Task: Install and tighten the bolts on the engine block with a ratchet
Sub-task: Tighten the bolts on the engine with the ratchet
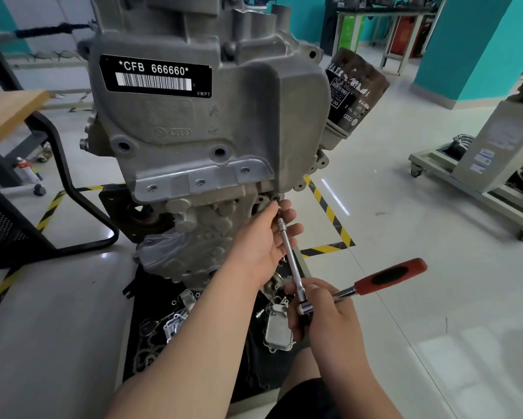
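Ratchet (375, 282) w/ ext bar (290, 255) at engine block (224, 122), 5 o'clock corner. L hand (263, 240) fingers curl round bar tip; R hand (327, 316) grips ratchet head. Risk: tilted bar slips, cross-threads hidden bolt

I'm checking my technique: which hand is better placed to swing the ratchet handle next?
Right. The right hand grips the ratchet at its head, its red handle jutting rightward; the left hand steadies the extension bar at the engine block.

Engine block (212, 116) centre, oil filter (355, 86) on its right flank, worktop (6, 113) to its left, loose parts (277, 331) on mat (142, 285) beneath, ratchet (375, 284) reaching its lower-right edge.
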